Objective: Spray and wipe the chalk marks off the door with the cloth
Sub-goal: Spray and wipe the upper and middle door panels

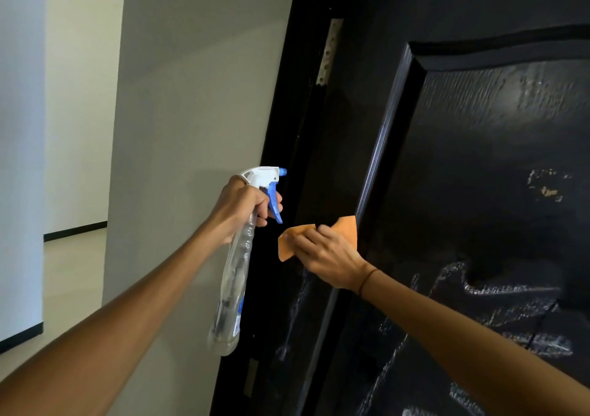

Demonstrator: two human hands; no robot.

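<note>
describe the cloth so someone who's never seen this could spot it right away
Find the big black door filling the right of the view. On its left edge, at mid-height, the right hand presses a small cloth flat on it. It is the only orange thing, unlike the clear spray bottle in the left hand.

L hand (244, 206) curled round spray bottle (234, 275) neck; R hand (325, 252) flat, fingers spread on cloth (346, 229).
</note>
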